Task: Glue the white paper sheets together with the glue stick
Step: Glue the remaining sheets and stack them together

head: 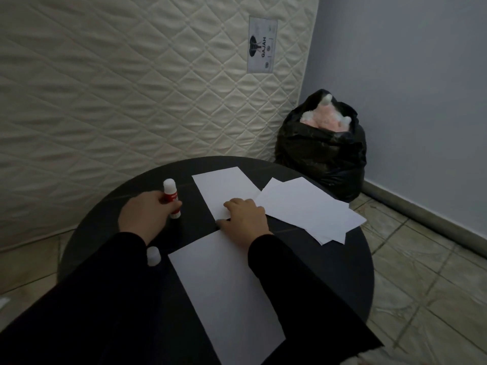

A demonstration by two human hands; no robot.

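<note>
The left hand is gripping a small red-and-white glue stick with a rounded white top, which is standing upright on the round black counter. The right hand is resting with loosely bent fingers on a white paper sheet lying at the counter's far middle. A larger white sheet is lying nearer, between the black sleeves. A loose stack of white sheets is lying to the right. A small white cap is standing beside the left sleeve.

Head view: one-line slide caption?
Left hand grips red-and-white glue stick; right hand presses white paper sheet.
</note>
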